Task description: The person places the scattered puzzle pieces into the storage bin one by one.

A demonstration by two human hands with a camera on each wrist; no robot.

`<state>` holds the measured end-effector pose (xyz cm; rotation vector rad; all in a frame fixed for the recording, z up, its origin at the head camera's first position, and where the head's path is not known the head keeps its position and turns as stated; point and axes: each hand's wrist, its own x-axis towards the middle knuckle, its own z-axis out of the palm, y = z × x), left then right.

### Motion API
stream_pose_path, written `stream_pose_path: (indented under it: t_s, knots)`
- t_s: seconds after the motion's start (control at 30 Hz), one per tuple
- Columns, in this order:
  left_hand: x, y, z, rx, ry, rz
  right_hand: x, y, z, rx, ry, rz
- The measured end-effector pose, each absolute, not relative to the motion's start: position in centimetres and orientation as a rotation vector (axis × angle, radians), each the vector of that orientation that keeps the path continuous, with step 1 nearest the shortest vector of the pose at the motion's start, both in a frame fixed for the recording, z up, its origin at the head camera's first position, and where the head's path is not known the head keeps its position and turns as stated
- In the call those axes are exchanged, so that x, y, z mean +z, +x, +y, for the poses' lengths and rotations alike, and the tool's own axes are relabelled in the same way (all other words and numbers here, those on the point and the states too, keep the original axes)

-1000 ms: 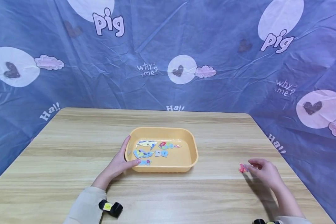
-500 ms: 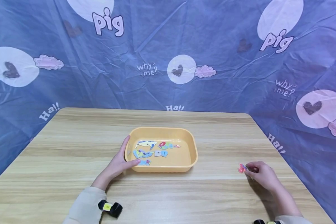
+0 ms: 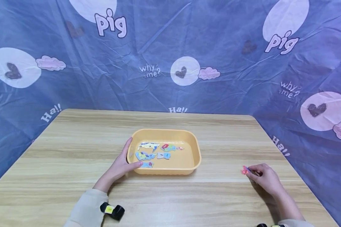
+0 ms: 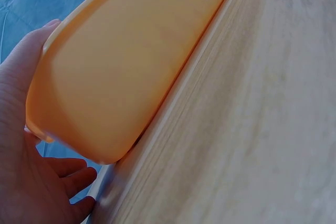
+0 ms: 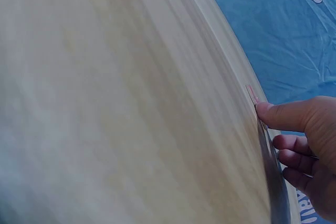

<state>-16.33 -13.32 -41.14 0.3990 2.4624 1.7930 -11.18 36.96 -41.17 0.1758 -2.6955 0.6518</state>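
Observation:
A yellow plastic tray (image 3: 187,167) sits in the middle of the table. My left hand (image 3: 120,164) grips its left end, the thumb over the front rim and the fingers along the outer side; the left wrist view shows the hand (image 4: 31,177) around the tray's corner. Inside lie several flat printed puzzle pieces (image 3: 145,155), one partly behind my thumb. Off to the right, my right hand (image 3: 265,179) pinches a small red and blue puzzle piece (image 3: 245,170) between thumb and fingers. From the right wrist that piece (image 5: 253,94) appears nearly edge-on, mostly hidden by the thumb.
The wood-grain table (image 3: 216,201) spreads around the tray and both hands. Behind it hangs a blue printed cloth (image 3: 230,94). A black wrist strap device (image 3: 112,210) is on the left sleeve.
The right hand has closed its thumb and fingers on the red and blue piece, which has shifted slightly left and tilted. The left hand and tray have stayed put.

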Motion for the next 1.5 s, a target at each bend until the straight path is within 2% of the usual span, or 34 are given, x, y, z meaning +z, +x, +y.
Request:
stream_pose_path:
  t_s: [1.2, 1.5]
  knots:
    - [-41.4, -16.2, -13.1, 1.81, 0.399, 2.469, -41.7, -11.3, 35.6, 0.626, 0.051, -2.606]
    - [-41.4, -16.2, -13.1, 1.789, 0.386, 2.486, -41.0, -11.7, 36.5, 0.724, 0.255, -2.698]
